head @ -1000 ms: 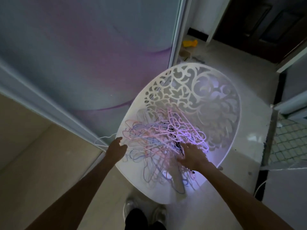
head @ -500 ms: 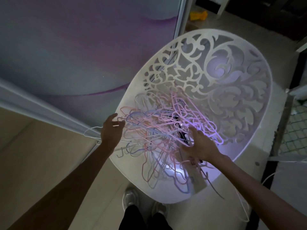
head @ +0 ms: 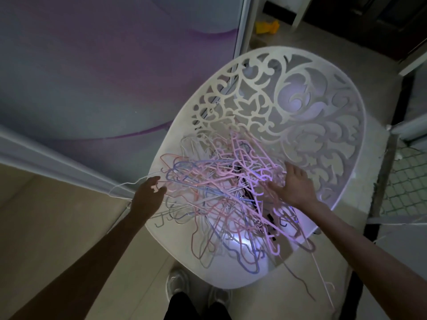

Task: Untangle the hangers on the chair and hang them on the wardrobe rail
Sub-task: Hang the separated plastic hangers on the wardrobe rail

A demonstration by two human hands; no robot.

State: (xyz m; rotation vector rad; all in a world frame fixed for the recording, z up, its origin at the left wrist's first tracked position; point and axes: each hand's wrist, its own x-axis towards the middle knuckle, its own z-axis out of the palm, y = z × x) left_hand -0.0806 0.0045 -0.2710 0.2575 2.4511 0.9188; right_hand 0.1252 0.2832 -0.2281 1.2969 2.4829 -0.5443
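A tangled heap of thin pink, blue and white hangers fills the seat of a white chair with a cut-out floral back. My left hand is at the heap's left edge, fingers curled around a white wire hanger that sticks out past the chair's rim. My right hand lies flat on the right side of the heap, fingers spread, pressing on pink hangers. Some hangers dangle over the chair's front right edge. No wardrobe rail is in view.
A sliding wardrobe door with a purple-grey pattern stands to the left, its track running along the floor. A yellow object lies on the floor beyond the chair. My shoes are below the seat. A mesh panel is on the right.
The view has come closer to the chair. My left hand has closed on the white hanger at the heap's edge. My right hand has shifted right and spread flat on the heap.
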